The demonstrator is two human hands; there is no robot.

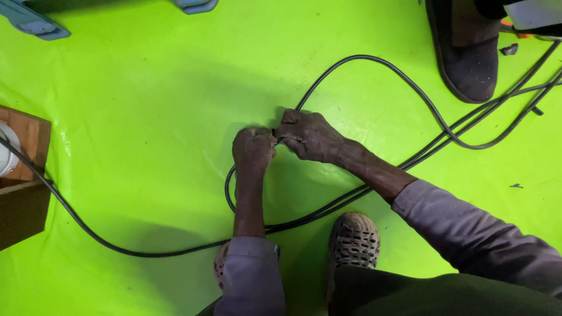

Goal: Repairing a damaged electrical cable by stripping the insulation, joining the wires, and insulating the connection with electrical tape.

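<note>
A grey perforated rubber clog point(353, 239) rests on the bright green floor sheet point(146, 99) nearest the viewer. Just beyond it, the left hand point(253, 150) and right hand point(309, 136) are fists side by side, both closed on the thin black rubber cable point(374, 58), which loops across the sheet. Farther off stands another person's dark shoe point(468, 55).

Greyish-lilac long sleeves point(468, 231) — dark trousers point(445, 295) — perforated clogs point(353, 240)
</note>
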